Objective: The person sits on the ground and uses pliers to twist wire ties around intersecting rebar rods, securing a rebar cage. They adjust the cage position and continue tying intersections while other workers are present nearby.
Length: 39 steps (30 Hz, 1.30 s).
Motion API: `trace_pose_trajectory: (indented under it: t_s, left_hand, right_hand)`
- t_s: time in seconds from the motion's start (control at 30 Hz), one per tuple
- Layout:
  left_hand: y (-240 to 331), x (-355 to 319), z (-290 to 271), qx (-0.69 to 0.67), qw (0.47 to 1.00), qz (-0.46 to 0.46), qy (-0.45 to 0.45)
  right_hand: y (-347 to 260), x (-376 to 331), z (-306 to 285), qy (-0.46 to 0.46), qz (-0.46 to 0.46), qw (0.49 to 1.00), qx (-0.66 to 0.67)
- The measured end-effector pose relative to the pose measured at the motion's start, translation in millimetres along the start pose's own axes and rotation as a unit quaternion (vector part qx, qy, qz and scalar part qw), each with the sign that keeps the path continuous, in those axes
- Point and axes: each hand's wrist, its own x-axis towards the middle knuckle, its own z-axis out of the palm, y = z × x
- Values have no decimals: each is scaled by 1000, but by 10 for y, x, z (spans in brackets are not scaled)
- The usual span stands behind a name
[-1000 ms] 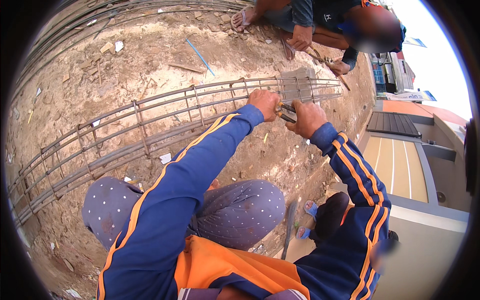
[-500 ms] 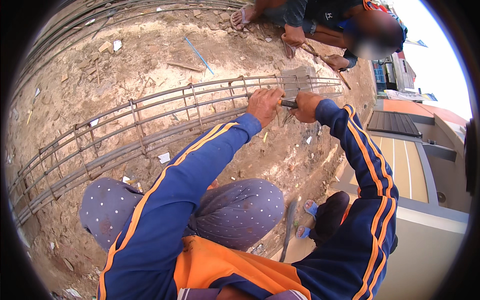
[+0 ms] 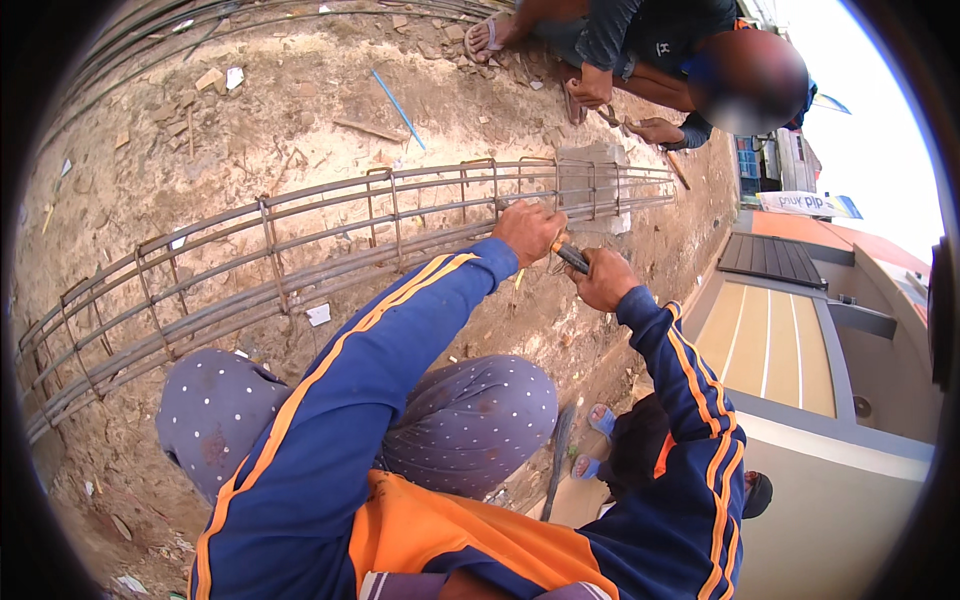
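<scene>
A long rebar cage [image 3: 272, 240] of rusty bars and square stirrups curves across the ground in front of me. My left hand [image 3: 528, 233] is at its near-side bars toward the right end, fingers wrapped round the orange part of a hand tool [image 3: 573, 257]. The tool's dark handle slants down to the right, where my right hand [image 3: 605, 280] grips its end. That hand is a little nearer to me than the cage and apart from it. My fingers hide the tool's working end, so its exact kind does not show.
A co-worker [image 3: 650, 70] crouches beyond the cage, hands on a thin stick-like piece. A grey slab [image 3: 590, 178] lies under the cage's right end. Loose bars [image 3: 150, 50] lie far left, and a blue strip [image 3: 397, 108] on the dirt. Another person's sandals [image 3: 602, 420] show at lower right.
My right hand has come down and toward me, tipping the tool from nearly level to slanting down rightward. My left hand keeps its grip by the cage. The co-worker's hands have shifted slightly.
</scene>
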Motion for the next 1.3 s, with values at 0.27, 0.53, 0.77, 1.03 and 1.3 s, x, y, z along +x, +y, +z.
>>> trace_pose_trajectory:
  t_s: [0.27, 0.53, 0.77, 1.03, 1.3]
  left_hand:
    - [60, 286, -133, -63, 996, -66, 2]
    - [-257, 652, -458, -99, 965, -110, -217]
    - [-802, 355, -1210, 98, 927, -149, -329]
    - [-738, 159, -1026, 98, 968, -154, -172]
    - [-723, 149, -1030, 89, 965, -171, -176]
  right_hand:
    - [277, 639, -678, -290, 63, 954, 48]
    - [138, 503, -725, 329, -277, 804, -410]
    - [147, 1179, -1184, 171, -326, 868, -332]
    - [-534, 1928, -1659, 69, -427, 793, -429]
    - [-689, 2135, -1674, 50, -446, 785, -427]
